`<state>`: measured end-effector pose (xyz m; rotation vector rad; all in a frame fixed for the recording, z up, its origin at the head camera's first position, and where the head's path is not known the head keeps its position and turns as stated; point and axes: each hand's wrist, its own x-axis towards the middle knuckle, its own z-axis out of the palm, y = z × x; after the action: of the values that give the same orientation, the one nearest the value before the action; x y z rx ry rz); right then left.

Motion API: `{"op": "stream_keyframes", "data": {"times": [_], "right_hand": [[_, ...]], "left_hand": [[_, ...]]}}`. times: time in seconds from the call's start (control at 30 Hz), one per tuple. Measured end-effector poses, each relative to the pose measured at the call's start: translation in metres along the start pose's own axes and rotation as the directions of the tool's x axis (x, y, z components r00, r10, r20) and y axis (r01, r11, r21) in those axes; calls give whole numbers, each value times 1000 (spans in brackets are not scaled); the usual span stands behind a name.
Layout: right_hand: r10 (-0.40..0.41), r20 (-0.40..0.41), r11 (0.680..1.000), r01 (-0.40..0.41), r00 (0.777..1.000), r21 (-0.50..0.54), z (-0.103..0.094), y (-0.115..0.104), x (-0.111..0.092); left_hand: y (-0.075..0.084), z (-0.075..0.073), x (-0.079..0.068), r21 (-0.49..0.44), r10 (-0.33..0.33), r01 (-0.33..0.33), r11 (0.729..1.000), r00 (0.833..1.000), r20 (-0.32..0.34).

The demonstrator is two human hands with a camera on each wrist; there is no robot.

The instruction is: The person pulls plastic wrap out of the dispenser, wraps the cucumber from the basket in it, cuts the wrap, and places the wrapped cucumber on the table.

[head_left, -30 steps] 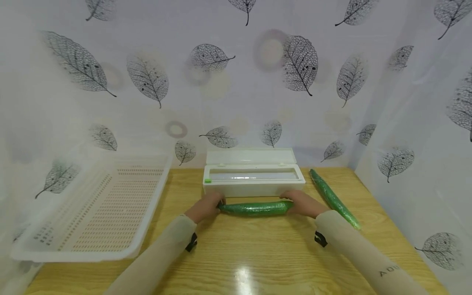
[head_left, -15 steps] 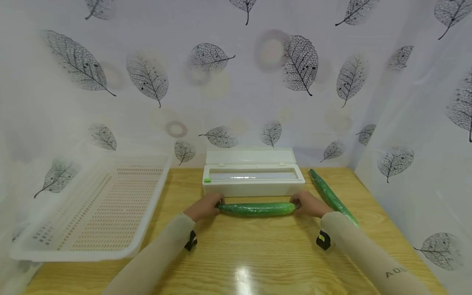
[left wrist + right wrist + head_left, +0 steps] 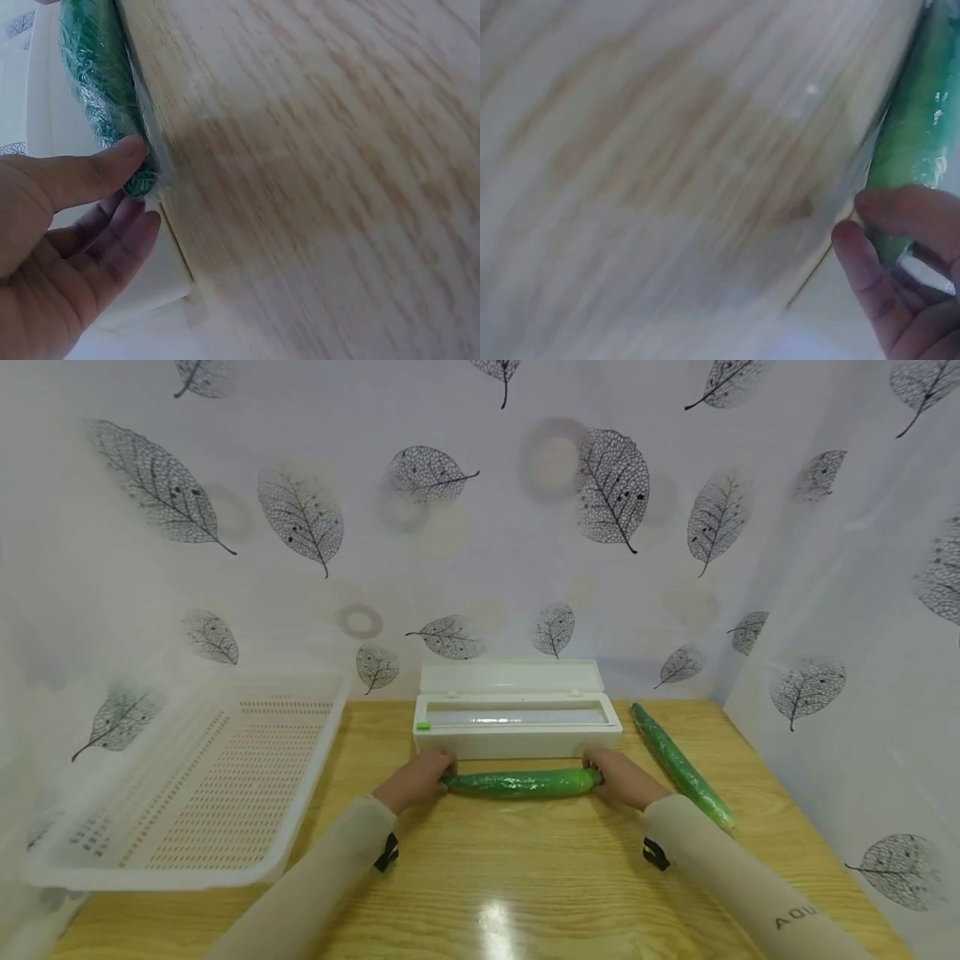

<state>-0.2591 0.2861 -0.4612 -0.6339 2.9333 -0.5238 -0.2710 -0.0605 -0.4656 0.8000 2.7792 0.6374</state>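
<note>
A cucumber wrapped in clear cling film lies crosswise on the table in the head view. My left hand pinches its dark left end; in the left wrist view the thumb presses on top and loose film sticks out past the tip. At the paler right end, my right hand holds the tip between thumb and fingers. Just behind the cucumber stands a white cling film box, lid raised, with a film roll inside and a small green tab at its left.
A second film-wrapped cucumber lies slanted at the right of the wooden table. On the left is a large white perforated basket. A leaf-patterned curtain surrounds the back and sides.
My right hand has shifted around the cucumber's right end, moving slightly outward and then back in a little. My left hand and the cucumber have stayed nearly in place.
</note>
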Motion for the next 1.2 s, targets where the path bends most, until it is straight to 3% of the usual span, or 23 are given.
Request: {"op": "stream_keyframes", "data": {"times": [0.23, 0.37, 0.63, 1.03, 1.13, 1.2], "right_hand": [[-93, -5, 986, 91, 996, -139, -3, -1, -2], [-121, -15, 979, 117, 993, -166, -4, 0, -3], [-72, -3, 991, 71, 997, -115, -3, -4, -6], [-87, -1, 985, 86, 996, -146, 0, -2, -9], [-75, -6, 985, 73, 997, -155, -1, -5, -11], [-64, -7, 985, 62, 998, -162, -4, -9, -14]], "left_hand": [[-1, 2, -2, -29, -26, 25, 999, 999, -26], [-2, 2, -2, 8, -14, 14, 1000, 999, -33], [-3, 8, -2, 127, 11, -4, 992, 999, -50], [-5, 13, -3, 155, 60, -46, 987, 995, -84], [2, 12, -6, 178, 67, -49, 983, 993, -100], [10, 10, -10, 208, 83, -50, 977, 985, -153]]}}
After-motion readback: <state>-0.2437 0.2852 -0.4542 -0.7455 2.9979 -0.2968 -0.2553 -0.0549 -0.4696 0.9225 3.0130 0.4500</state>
